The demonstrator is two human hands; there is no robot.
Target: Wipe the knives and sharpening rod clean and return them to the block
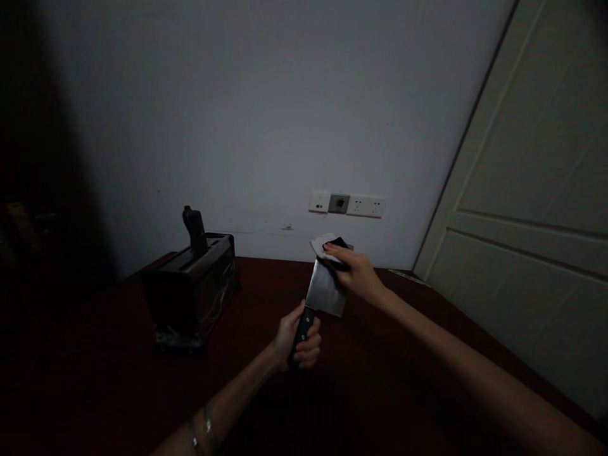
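Nearest, 2 shiny bands (209,425) circle the left forearm (242,394). Above it, the left hand (286,335) has its fingers (310,347) curled fully around the black handle (306,324) of a broad knife, clamped tight, with the thumb near the base of the blade. The knife (327,292) is held up in front of the person, over the dark red bench (266,278), its blade tilted upward and away. Near the blade's far end, the right hand (360,272) presses a white-and-black cloth (319,246) against the metal; its fingers lie close together over the cloth, but its thumb cannot be made out. To the left, a dark knife block (216,288) stands on the bench, and a black handle (194,231) sticks up from its top. Farther back, white and grey socket plates (365,206) sit in a row on the pale wall (237,126); a panelled door (527,190) is at right.
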